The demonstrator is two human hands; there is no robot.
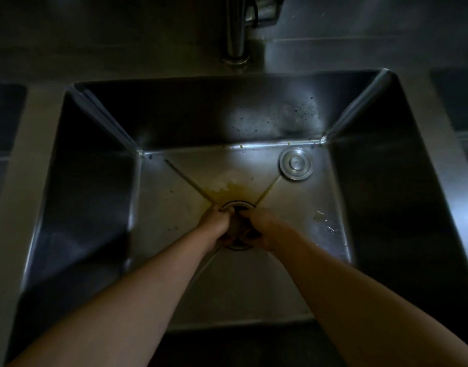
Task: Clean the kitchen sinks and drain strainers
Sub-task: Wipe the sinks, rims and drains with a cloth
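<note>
Two bare hands reach down into a deep steel sink (95, 186) and meet over the drain (238, 205) at the middle of its floor. The left hand (214, 226) sits on the left side of the drain opening and the right hand (262, 229) on the right side, knuckles up, nearly touching each other. Fingers of both hands curl downward into or around something dark at the drain, most likely the strainer, but the dim light and the hands themselves hide it, so I cannot tell what each hand has hold of or how tightly. Only the far arc of the drain's metal rim shows past the fingertips, and a sliver of the near rim shows below the wrists. A yellowish stain (235, 192) spreads on the sink floor just behind the drain, following the creases that run toward the corners. A round metal stopper (296, 163) lies flat on the sink floor near the back right corner, well apart from the hands. Dark specks (301, 112) dot the back wall on its right side, and a few wet patches (320, 215) sit on the floor to the right of the drain. A tap (235, 30) stands on the steel desk (148, 62) behind the sink, centred above it.
</note>
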